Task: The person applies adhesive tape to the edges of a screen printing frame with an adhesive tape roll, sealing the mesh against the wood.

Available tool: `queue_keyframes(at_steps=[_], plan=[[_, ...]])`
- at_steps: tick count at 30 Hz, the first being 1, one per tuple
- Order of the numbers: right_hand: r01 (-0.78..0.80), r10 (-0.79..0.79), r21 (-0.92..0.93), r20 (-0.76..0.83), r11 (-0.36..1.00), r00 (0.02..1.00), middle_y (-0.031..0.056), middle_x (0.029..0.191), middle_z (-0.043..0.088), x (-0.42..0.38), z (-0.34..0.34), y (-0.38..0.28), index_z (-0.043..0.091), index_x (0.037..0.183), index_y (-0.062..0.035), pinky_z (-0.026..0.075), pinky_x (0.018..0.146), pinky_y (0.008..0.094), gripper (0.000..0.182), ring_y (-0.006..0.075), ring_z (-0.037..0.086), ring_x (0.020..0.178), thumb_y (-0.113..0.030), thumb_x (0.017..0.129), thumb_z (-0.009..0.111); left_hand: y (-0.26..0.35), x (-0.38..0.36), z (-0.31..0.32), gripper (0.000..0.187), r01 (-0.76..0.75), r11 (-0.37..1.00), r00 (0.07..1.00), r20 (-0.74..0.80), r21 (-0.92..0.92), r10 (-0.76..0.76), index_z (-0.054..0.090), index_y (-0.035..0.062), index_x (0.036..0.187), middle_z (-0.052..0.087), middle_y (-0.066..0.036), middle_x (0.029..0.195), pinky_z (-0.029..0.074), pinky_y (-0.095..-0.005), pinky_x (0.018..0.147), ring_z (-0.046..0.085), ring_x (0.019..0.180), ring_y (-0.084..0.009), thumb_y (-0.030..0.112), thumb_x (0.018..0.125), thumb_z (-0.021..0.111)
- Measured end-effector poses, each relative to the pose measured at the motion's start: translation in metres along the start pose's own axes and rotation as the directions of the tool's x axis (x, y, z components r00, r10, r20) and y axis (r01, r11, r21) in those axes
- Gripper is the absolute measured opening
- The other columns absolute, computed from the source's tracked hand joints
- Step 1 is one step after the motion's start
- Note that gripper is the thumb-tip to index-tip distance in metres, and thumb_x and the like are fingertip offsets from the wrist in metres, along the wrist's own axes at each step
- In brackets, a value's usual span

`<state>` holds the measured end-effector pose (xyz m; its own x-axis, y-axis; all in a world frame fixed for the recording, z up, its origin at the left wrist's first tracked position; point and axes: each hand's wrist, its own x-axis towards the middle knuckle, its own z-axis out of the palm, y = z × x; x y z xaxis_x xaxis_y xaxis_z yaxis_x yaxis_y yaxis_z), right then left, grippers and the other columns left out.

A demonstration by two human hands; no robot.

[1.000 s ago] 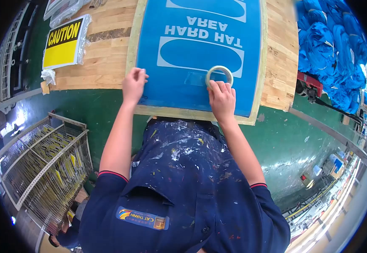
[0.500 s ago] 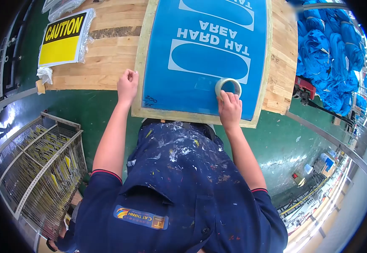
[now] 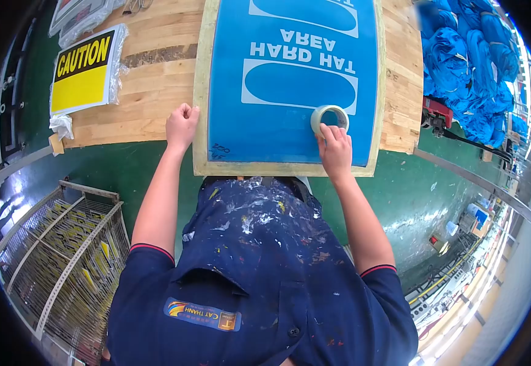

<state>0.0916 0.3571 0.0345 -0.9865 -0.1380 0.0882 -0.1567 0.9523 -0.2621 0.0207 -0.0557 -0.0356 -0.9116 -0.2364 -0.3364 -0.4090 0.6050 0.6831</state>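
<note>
A roll of clear tape (image 3: pixel 316 119) stands on the blue face of a screen-printing frame (image 3: pixel 287 166), near its lower right. My right hand (image 3: pixel 336 152) has its fingers closed on the near side of the roll. At the frame's left edge, my left hand (image 3: pixel 181 126) is closed with thumb and fingertips together; whatever it may pinch is too small to see. The screen (image 3: pixel 265 131) carries pale upside-down lettering, "HARD HAT AREA", with oval outlines and handwritten numbers in a corner.
A wooden table (image 3: pixel 149 85) bears the frame and a plastic-wrapped yellow CAUTION sign (image 3: pixel 82 88). Crumpled white paper (image 3: pixel 61 127) lies by the table's left corner. A wire rack (image 3: pixel 64 262) stands lower left. Blue bundles (image 3: pixel 461 67) are heaped at right, above a red pallet jack (image 3: pixel 437 114).
The view has turned and shifted slightly. My right hand stays on the tape roll, which looks a little more upright. My left hand remains closed beside the frame's left edge.
</note>
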Motion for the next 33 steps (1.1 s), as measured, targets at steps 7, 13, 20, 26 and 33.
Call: queue_keyframes(at_steps=[7,13,20,26,33], plan=[[0.11,-0.11,0.026,-0.019,0.994,0.994,0.0018,0.1,0.067,0.022,0.033,-0.063,0.069,0.112,-0.0162,0.048,0.077,0.0432,0.024,0.0243,0.065,0.096,-0.021,0.089,0.075,-0.001,0.005,0.001,0.043,-0.025,0.999,0.999,-0.025,-0.028,0.025,0.054,0.0031,0.073,0.056,-0.009,0.063,0.046,-0.0418,0.062,0.056,0.06,-0.0242,0.039,0.094,0.066],[0.213,-0.196,0.188,-0.104,0.959,0.975,0.0004,0.1,0.068,0.028,0.03,-0.106,0.067,0.113,-0.0161,0.046,0.075,0.0412,0.024,0.0228,0.065,0.094,-0.017,0.091,0.075,-0.003,0.008,-0.001,0.044,-0.031,0.998,0.999,-0.012,-0.054,0.03,0.055,0.0022,0.073,0.057,-0.009,0.062,0.046,-0.0413,0.061,0.057,0.059,-0.0236,0.039,0.094,0.066],[-0.034,0.025,-0.052,-0.167,0.998,0.986,0.0033,0.105,0.068,0.013,0.025,-0.033,0.068,0.121,-0.0129,0.046,0.079,0.0432,0.031,0.0259,0.065,0.098,-0.017,0.091,0.076,-0.005,0.008,0.0,0.044,-0.028,0.997,0.999,-0.021,-0.074,0.026,0.058,0.0019,0.074,0.058,-0.01,0.063,0.046,-0.0413,0.061,0.058,0.06,-0.0236,0.04,0.093,0.066],[-0.068,0.048,-0.175,-0.116,0.982,0.992,0.004,0.106,0.068,0.001,0.019,-0.006,0.068,0.123,-0.0118,0.047,0.078,0.0435,0.031,0.0277,0.065,0.099,-0.019,0.093,0.073,-0.009,0.006,0.0,0.045,-0.035,0.997,0.999,-0.005,-0.07,0.035,0.058,0.0022,0.074,0.059,-0.01,0.063,0.046,-0.0408,0.061,0.058,0.059,-0.0233,0.042,0.094,0.067],[-0.212,0.158,-0.23,-0.235,0.95,0.959,0.015,0.1,0.068,-0.002,-0.01,0.084,0.066,0.121,-0.0064,0.049,0.077,0.0534,0.027,0.0363,0.065,0.092,-0.018,0.097,0.07,-0.009,0.007,0.002,0.044,-0.037,0.993,0.999,-0.041,-0.111,0.032,0.059,0.0028,0.073,0.058,-0.009,0.062,0.046,-0.0398,0.06,0.057,0.059,-0.0211,0.041,0.094,0.068]])
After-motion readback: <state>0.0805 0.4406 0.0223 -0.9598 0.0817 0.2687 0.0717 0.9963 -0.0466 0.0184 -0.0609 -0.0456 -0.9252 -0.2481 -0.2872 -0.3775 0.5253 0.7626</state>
